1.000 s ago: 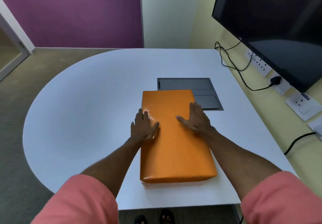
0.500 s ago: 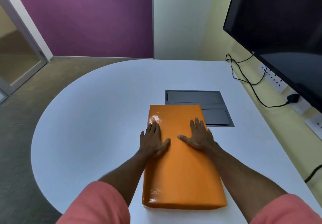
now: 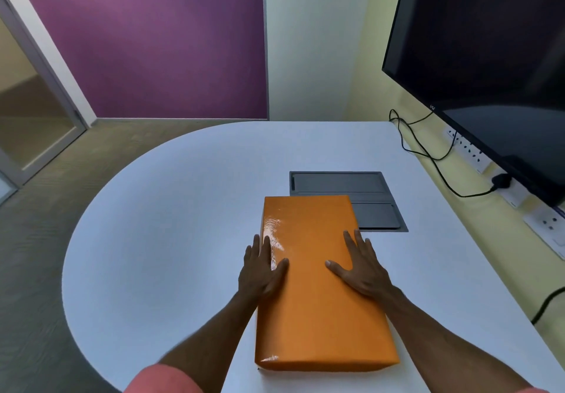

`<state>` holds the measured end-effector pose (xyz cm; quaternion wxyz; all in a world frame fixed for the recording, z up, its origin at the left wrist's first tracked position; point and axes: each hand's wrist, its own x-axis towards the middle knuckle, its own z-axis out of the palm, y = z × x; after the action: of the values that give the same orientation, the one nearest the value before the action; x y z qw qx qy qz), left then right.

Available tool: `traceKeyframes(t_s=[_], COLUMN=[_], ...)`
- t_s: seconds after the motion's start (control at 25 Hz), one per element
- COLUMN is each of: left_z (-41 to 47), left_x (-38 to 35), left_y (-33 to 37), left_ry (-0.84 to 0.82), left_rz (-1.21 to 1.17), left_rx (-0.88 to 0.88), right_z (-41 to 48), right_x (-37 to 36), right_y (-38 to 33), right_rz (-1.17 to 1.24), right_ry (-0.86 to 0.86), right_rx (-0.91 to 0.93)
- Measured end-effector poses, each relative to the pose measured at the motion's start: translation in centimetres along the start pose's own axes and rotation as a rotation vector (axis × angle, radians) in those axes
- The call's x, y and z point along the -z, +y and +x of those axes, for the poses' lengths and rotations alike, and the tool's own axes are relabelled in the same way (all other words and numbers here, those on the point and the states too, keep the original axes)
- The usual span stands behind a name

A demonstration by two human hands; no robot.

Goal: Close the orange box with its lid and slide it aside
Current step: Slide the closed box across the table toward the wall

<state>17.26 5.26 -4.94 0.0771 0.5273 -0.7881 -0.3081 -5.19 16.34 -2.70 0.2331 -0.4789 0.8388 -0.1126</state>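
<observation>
The orange box [image 3: 315,310] lies lengthwise on the white table [image 3: 171,239], its glossy orange lid covering the whole top. My left hand [image 3: 263,270] rests flat on the lid's left edge, fingers spread, some hanging over the side. My right hand [image 3: 360,270] lies flat on the lid's right half, fingers apart and thumb pointing inward. Neither hand grips anything. The box's far end overlaps the front of a grey panel set in the table.
A grey recessed panel [image 3: 345,183] sits in the tabletop just beyond the box. A large dark screen [image 3: 489,56] hangs on the right wall, with black cables [image 3: 428,154] and wall sockets [image 3: 544,224] beneath it. The table's rounded edge curves at left.
The camera has tilted up, so the box sits lower in view. My hands have spread apart, left toward the left edge and right toward the right side. The box appears still.
</observation>
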Motion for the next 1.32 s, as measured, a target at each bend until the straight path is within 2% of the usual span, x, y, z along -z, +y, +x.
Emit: traceKeyframes(t_s=[0.12,0.36,0.64,0.84,1.12,1.32], left_z=[-1.6,-2.4,-1.9,-1.6,-0.9,-1.6], left_x=[-1.3,-1.7,-0.8,-0.2,-3.0,-8.6], left_y=[-0.4,-0.1,0.2,3.5,11.7,18.3], left_ry=[-0.012,0.006,0.001,0.014,0.011,0.01], left_rz=[-0.117,-0.22,-0.216,-0.229,-0.245,-0.269], left_rx=[-0.022,-0.016,-0.04,-0.098,-0.167,-0.129], right_z=[-1.5,-2.7,-3.6,-3.9,-4.0,-4.1], right_x=[-0.7,-1.5,-0.6,2.3,7.3,10.7], right_y=[0.7,0.5,-0.6,0.5,7.2,15.2], right_rz=[0.087,0.182,0.206,0.23,0.24,0.226], right_ry=[-0.03,0.035,0.102,0.167,0.231,0.217], right_rx=[-0.004,-0.04,-0.07,-0.066,-0.084,-0.084])
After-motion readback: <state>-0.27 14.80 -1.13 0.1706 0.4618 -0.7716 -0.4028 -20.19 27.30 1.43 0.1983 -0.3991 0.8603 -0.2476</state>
